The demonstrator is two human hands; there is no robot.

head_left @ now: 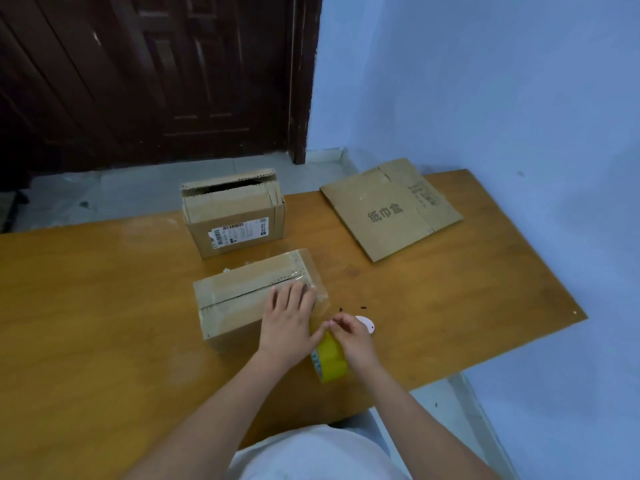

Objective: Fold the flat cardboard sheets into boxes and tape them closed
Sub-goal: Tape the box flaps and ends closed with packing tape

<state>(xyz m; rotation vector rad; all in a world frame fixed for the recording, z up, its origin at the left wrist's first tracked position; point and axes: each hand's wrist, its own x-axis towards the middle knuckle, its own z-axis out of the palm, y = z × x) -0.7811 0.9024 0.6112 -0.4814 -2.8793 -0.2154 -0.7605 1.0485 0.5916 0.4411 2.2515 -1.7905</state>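
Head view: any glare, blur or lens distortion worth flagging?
Head view: wide-angle bending, the table edges bow; soft, even indoor light with a blue cast; faint sheen on the clear tape over the near box; the shipping label on the far box is too soft to read; weak shadows under both hands.

The flat sheet [391, 209] at the far right of the table bears three large dark characters, 纸巾盒, seen at a slant; a smaller block of print near its far edge is too blurred to read. The far box [235, 220] carries a white shipping label [239, 232] with barcodes and a square code, its text too small to read.
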